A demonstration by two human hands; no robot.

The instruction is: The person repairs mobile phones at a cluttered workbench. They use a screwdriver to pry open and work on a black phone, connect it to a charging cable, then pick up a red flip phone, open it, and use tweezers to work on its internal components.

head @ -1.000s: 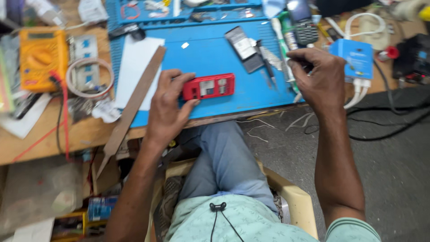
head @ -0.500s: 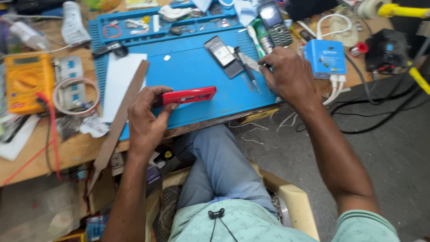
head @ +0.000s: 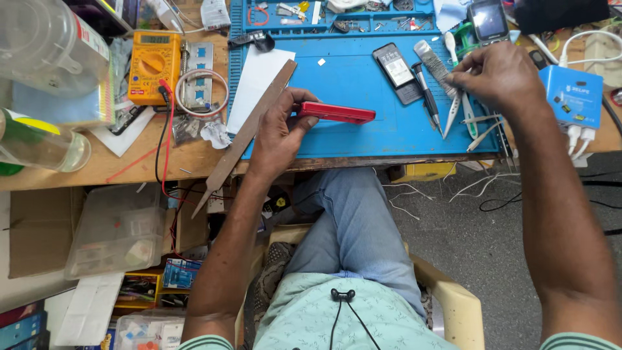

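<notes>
A red phone [head: 337, 113] is held on edge in the left hand [head: 280, 133], thumb and fingers clasped round its near end, above the blue work mat [head: 350, 136] at the middle of the bench. The right hand [head: 499, 76] is at the tool row on the mat's right side, its fingers pinched at the top of a pair of tweezers [head: 451, 111]; whether the tweezers are lifted clear cannot be told.

As to progress, the phone's shell is seen closed along its visible edge, and no part of it is seen removed. It is judged that the work on the phone is at a tool-selection stage, with the opening not yet begun.

A dark flat battery [head: 398, 66] and a brush [head: 427, 91] are laid on the mat, apart from the phone.

Containers: the tray strip [head: 241, 16] at the mat's far edge is divided into compartments, in which small parts and bits are kept; these are too small to identify. A clear plastic box [head: 116, 230] is noted under the bench, contents indistinct. A clear jug [head: 45, 45] stands at the far left.
</notes>
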